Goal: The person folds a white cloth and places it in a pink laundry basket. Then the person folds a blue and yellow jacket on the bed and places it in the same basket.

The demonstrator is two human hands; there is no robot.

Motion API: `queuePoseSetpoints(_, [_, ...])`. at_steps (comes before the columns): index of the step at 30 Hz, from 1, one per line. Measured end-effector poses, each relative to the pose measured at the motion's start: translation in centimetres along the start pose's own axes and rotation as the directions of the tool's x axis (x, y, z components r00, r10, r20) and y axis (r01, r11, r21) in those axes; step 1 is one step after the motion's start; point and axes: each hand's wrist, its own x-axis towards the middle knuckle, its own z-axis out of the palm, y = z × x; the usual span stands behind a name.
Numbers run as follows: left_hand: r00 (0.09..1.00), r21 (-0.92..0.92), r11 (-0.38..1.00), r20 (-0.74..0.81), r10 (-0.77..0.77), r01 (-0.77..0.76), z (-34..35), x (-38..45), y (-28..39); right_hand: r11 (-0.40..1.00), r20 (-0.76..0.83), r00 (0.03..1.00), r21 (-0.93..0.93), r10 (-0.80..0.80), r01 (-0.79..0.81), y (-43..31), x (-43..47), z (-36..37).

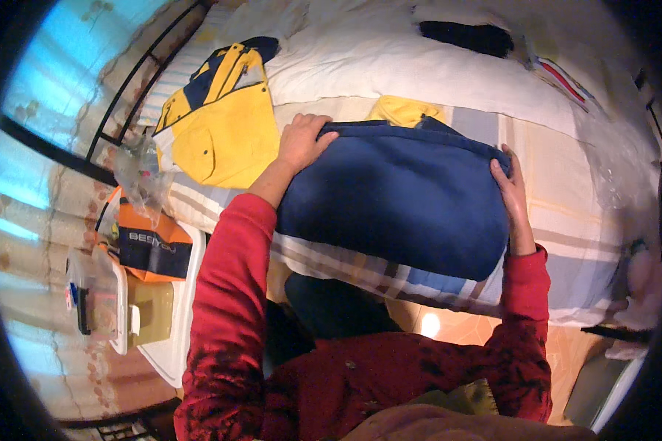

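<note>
A dark blue folded cloth or garment (pixel 391 198) hangs partly over the near edge of the bed, its top fold held between my two hands. My left hand (pixel 306 140) grips the upper left corner, thumb on top. At the upper right corner, my right hand (pixel 512 184) pinches the fold between thumb and fingers. Behind the blue cloth, a piece of yellow fabric (pixel 400 110) peeks out. To the left of my left hand lies a yellow garment (pixel 226 132) with navy parts, a zipper and snap buttons.
The bed has a plaid sheet (pixel 562 220) and a white quilt (pixel 353 66). A black cloth item (pixel 466 37) lies at the back. Clear plastic bags rest at both sides. An orange and black bag (pixel 154 242) and plastic containers (pixel 151 311) stand at the left, near a curtain (pixel 27 264).
</note>
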Motion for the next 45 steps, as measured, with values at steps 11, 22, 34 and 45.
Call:
queuePoseSetpoints(11, [0.908, -0.011, 0.995, -0.41, 0.085, -0.098, -1.4, 4.7, 1.5, 0.999, 0.043, 0.998, -0.004, 0.036, -0.036, 1.7, 0.4, -1.0])
queuePoseSetpoints(22, [0.848, -0.412, 0.872, -0.331, -0.415, 0.266, 6.4, 3.8, -1.7, 1.0, 0.054, 0.999, -0.013, -0.003, 0.004, 2.3, 0.6, -0.9])
queuePoseSetpoints(34, [0.639, -0.683, 0.027, 0.667, -0.383, 0.73, -2.2, -8.2, -1.2, 0.969, 0.004, 0.998, -0.237, -0.068, 0.067, -1.4, -1.1, -0.3])
queuePoseSetpoints(45, [0.587, -0.624, -0.169, 0.778, -0.226, 0.763, -3.2, -8.9, 1.8, 0.74, 0.344, 0.892, 0.509, 0.294, -0.44, -2.1, -6.3, -1.8])
